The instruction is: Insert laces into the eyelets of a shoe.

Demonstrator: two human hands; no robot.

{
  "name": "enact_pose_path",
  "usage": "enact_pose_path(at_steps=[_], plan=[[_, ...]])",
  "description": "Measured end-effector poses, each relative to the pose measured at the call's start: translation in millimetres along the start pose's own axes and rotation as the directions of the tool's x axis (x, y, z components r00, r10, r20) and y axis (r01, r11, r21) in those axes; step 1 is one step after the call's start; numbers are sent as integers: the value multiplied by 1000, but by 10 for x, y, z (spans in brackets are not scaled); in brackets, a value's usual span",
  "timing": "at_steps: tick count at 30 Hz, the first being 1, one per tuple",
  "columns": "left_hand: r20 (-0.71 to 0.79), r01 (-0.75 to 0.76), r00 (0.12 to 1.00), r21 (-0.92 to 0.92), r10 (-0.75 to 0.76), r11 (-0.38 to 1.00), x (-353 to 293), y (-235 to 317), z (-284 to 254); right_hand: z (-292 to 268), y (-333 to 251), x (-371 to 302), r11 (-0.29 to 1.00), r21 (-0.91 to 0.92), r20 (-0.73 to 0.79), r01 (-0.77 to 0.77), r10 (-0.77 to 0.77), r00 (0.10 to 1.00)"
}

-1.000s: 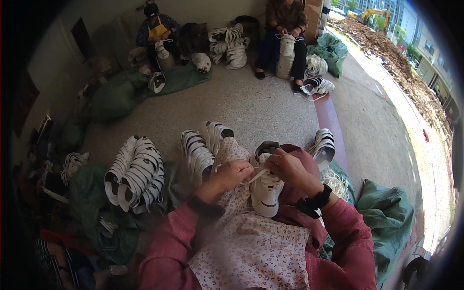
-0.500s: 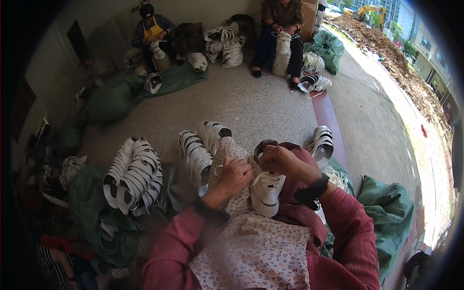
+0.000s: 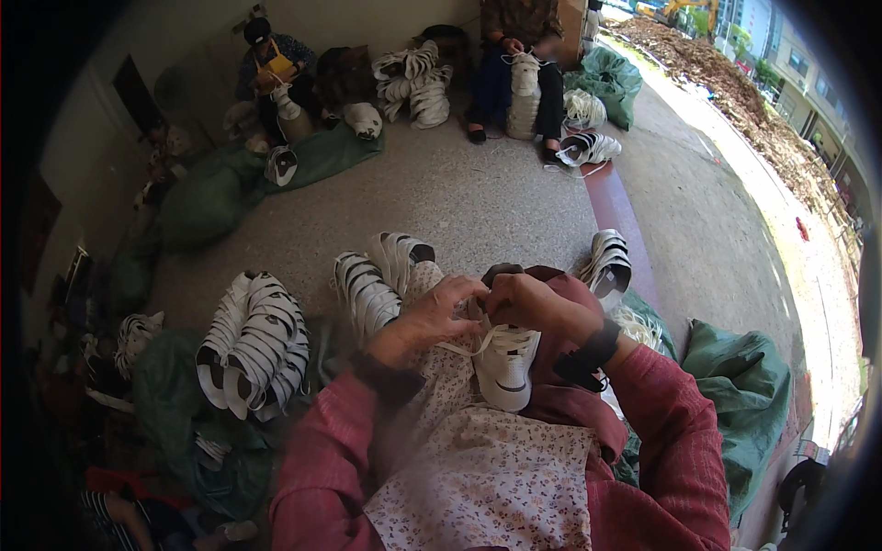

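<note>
A white sneaker (image 3: 504, 375) rests on my lap, its toe toward me and its dark opening partly behind my hands. A pale shoelace (image 3: 466, 350) loops out from its lacing on the left side. My left hand (image 3: 435, 314) is bent at the upper left of the shoe, thumb and fingers curled about the lace. Over the shoe's upper end, my right hand (image 3: 527, 301) is closed in a pinch, its fingertips meeting those of the left. The fingertips partly hide the lace between them.
Nested white shoes (image 3: 260, 342) lie on a green sack (image 3: 170, 404) at left; more shoes (image 3: 366, 292) stand beyond my knees. Another shoe stack (image 3: 607, 266) and green sack (image 3: 735, 395) are at right. Two people (image 3: 276, 69) handle shoes across the floor, and another person (image 3: 124, 519) is lower left.
My left hand has moved up and right from beside the shoe to meet my right hand, its fist loosening. The right hand has shifted slightly left and down. The view has tilted a little.
</note>
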State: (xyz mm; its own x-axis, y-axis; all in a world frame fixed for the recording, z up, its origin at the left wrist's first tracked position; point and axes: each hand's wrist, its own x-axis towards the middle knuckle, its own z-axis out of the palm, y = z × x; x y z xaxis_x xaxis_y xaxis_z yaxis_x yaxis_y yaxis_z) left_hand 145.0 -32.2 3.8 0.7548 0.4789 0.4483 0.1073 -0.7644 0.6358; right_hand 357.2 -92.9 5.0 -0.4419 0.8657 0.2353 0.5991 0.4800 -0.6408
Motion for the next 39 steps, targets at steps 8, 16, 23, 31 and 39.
enact_pose_path(at_steps=[8, 16, 23, 31, 39], plan=[[214, -53, 974, -133, 81, 990, 91, -288, -2, 65, -173, 40, 950, -306, 37, -59, 74, 997], [274, 130, 957, -128, -91, 983, 54, 98, -29, -752, -240, -98, 528, -837, -179, -145, -13, 984], [292, 68, 950, 154, -111, 986, 180, 164, 172, -522, 149, -293, 984, 69, -50, -163, 167, 985], [540, 497, 784, -252, -305, 831, 216, 119, -67, -487, 247, -290, -301, 947, 139, 114, 702, 698], [550, 372, 817, -277, -172, 886, 103, 89, -115, -1254, 923, -1157, -332, 782, -53, 528, 808, 587]])
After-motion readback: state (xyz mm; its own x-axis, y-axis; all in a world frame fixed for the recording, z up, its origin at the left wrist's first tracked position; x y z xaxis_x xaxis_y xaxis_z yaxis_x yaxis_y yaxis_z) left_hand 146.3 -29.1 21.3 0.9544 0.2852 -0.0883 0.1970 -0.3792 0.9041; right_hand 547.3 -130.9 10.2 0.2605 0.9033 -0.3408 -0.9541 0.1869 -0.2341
